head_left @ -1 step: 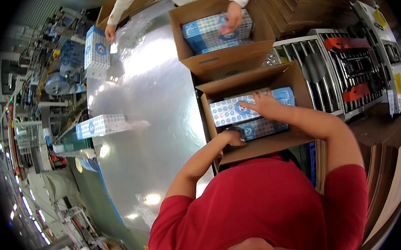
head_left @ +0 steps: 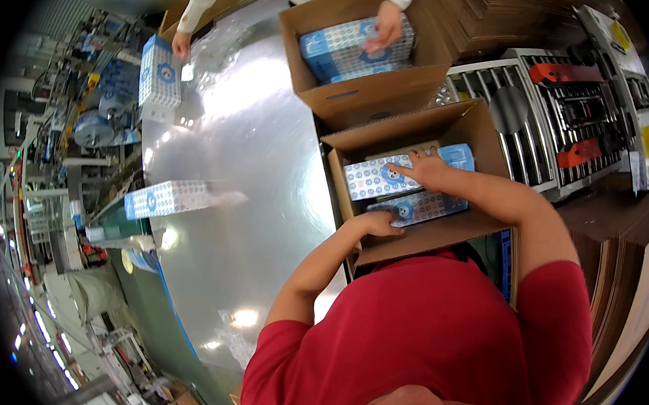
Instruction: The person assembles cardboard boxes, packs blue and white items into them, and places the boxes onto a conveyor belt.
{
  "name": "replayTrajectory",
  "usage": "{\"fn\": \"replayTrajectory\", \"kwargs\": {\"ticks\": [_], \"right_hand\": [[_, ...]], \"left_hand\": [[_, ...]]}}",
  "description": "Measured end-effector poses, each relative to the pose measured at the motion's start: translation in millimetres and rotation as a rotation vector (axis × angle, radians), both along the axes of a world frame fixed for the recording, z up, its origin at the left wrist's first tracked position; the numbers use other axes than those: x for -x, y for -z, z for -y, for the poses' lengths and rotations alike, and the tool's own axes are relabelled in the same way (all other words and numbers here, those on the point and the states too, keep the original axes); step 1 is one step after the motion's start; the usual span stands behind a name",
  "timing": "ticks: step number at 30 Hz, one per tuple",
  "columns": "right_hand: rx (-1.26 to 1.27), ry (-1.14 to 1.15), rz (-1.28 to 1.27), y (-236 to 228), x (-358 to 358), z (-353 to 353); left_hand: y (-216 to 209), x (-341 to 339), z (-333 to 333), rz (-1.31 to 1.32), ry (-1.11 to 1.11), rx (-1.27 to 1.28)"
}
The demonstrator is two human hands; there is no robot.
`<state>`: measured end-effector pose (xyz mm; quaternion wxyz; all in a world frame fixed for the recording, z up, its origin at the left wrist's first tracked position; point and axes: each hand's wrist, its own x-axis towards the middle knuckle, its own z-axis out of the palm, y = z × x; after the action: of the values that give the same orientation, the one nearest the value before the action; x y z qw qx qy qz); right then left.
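Two open cartons stand beside the worktop [head_left: 252, 160]. In the near carton [head_left: 442, 236], two blue-and-white packs show: an upper pack [head_left: 367, 181] and a lower pack [head_left: 438, 208], side by side. The right hand [head_left: 427, 170] lies spread over the upper pack; the left hand [head_left: 378, 223] touches the lower pack's left end, its thumb on the face. Whether either grips, I cannot tell.

A co-worker has one hand [head_left: 384, 27] over packs [head_left: 335, 47] in the far carton [head_left: 369, 98], their number unclear, and another at one pack [head_left: 160, 78] on the worktop. One more pack [head_left: 167, 200] lies at the left edge.
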<state>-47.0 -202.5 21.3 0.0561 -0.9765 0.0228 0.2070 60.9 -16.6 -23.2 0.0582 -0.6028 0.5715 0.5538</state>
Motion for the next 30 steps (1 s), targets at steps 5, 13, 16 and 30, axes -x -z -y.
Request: {"fn": "replayTrajectory", "kwargs": {"ticks": [5, 13, 16, 30], "right_hand": [[-0.216, 0.122, -0.535, 80, -20, -28], [-0.136, 0.291, -0.506, 173, -24, -27], [-0.191, 0.081, -0.482, 94, -37, -47], [-0.416, -0.316, 0.606, -97, -164, -136]], "left_hand": [[-66, -41, -94, -0.199, -0.78, 0.527], [-132, -299, -255, 1.441, -0.964, 0.96], [-144, -358, -273, 1.379, -1.328, 0.435], [-164, -135, -195, 0.615, -0.657, 0.831]]}}
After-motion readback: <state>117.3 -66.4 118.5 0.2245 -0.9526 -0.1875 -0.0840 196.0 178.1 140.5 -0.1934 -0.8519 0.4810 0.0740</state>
